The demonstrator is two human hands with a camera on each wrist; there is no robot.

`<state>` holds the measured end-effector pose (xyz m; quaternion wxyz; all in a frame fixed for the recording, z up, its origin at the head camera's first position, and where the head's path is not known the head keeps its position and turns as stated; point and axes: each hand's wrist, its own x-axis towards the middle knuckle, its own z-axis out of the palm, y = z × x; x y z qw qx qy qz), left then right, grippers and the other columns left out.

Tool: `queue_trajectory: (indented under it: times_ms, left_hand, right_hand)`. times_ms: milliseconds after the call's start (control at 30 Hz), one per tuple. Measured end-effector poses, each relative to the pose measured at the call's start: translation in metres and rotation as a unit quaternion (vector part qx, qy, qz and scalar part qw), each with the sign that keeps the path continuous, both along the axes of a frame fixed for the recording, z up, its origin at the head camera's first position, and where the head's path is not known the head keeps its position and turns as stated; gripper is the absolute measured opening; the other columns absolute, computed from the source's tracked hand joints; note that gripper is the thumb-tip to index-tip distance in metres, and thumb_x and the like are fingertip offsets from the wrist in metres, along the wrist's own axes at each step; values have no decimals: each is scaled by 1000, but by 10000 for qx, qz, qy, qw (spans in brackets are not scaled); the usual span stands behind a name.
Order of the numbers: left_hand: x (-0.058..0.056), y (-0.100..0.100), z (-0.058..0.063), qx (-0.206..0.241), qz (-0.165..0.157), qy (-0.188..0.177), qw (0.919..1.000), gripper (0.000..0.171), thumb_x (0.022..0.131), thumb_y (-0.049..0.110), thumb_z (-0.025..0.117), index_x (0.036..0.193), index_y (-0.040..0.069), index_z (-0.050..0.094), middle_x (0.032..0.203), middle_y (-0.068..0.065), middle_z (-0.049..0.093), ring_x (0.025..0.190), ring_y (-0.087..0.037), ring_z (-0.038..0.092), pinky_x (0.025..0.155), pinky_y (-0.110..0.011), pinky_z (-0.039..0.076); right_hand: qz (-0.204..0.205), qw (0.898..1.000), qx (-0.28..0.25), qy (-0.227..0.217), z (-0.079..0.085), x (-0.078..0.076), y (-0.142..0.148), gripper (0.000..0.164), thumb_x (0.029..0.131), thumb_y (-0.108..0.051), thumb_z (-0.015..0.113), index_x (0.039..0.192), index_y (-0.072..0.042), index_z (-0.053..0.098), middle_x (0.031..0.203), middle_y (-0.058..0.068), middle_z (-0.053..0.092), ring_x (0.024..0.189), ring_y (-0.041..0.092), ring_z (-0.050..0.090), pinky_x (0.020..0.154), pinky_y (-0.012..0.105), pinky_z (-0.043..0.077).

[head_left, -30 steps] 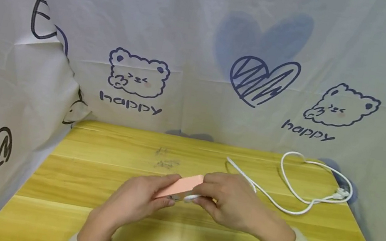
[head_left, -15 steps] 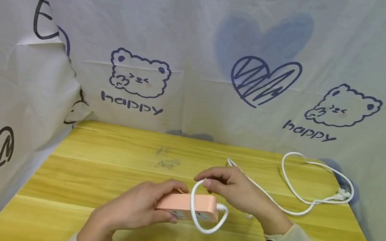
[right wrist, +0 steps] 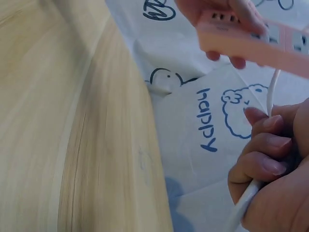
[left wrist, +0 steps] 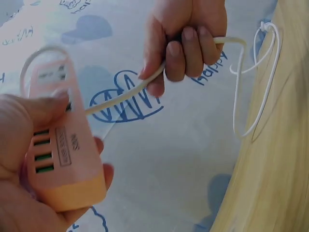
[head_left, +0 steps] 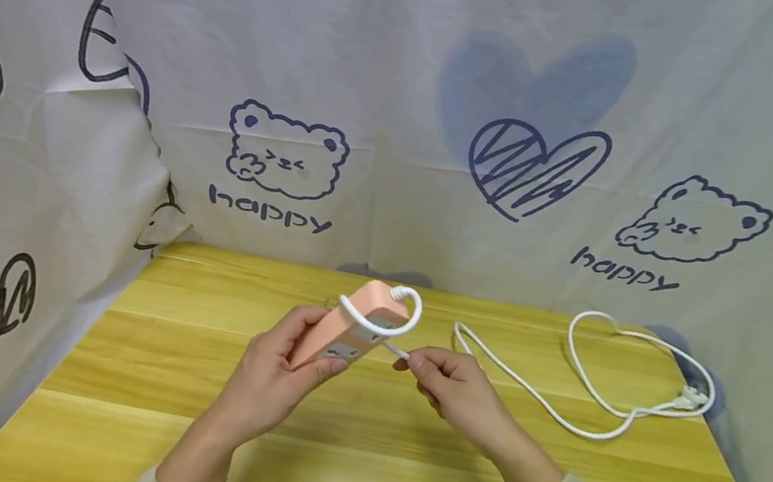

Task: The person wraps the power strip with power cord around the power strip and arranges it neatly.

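Observation:
My left hand (head_left: 265,382) holds a pink power strip (head_left: 328,335) above the table, its far end tilted up. Sockets and several USB ports show on the strip (left wrist: 72,169) in the left wrist view. From the strip's far end the white cord (head_left: 413,313) bends round and passes across the socket face, then behind the body. To the right, my right hand (head_left: 464,397) grips the cord, a short stretch away from the strip. In the right wrist view the curled fingers (right wrist: 265,166) lie around the cord (right wrist: 245,203).
The rest of the cord trails in loose loops over the right of the wooden table (head_left: 359,464), with its white plug (head_left: 691,398) near the right edge. A printed cloth (head_left: 399,66) hangs behind and along the sides.
The strip has been turned so its far end points up and away. My right hand has carried the cord across and around the strip, then down to its right side.

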<state>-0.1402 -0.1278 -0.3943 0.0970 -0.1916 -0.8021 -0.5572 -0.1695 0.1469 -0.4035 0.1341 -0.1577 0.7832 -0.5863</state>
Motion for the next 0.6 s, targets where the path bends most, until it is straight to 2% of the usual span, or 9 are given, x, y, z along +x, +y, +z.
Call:
queue_trajectory:
  times_ms: [133,267,400,500,600]
  left_hand:
    - [-2,-2,-1,97,660,64,9977,44,94,17,82,133,22,63,119,-2,75,98,-20,70,77,-32,57]
    - [-5,0,-6,-80,1156,247,9930,43,93,19,84,131,19,64,115,-5,76,94,-20,69,74,-33,54]
    - [-9,4,-14,-451,1665,516,9837,45,91,22,85,131,16,65,114,-8,77,90,-23,70,71,-37,53]
    - [-13,6,-20,-877,1959,780,9736,45,90,23,86,129,14,65,111,-10,78,85,-25,71,68,-41,53]
    - [-14,6,-23,-1310,2144,1071,9620,45,89,23,87,127,12,66,107,-13,79,79,-27,72,63,-44,55]
  right_hand:
    - [-176,9998,-11,100,0,4,-1,34,113,-27,52,109,1,72,66,-1,45,52,7,35,47,20,31]
    - [-192,9995,123,229,4,10,-1,30,113,-26,52,107,-4,72,66,0,45,52,8,35,48,21,30]
    - [-154,9935,729,859,10,20,-1,25,111,-28,56,103,-11,72,64,-3,44,51,6,33,46,22,29]
    - [-59,9752,1432,1689,15,29,-3,20,110,-29,59,98,-18,71,63,-8,43,50,1,33,45,21,29]
    - [116,9450,2055,2542,21,34,-7,19,110,-26,59,94,-20,68,63,-13,42,52,-1,35,47,20,32]
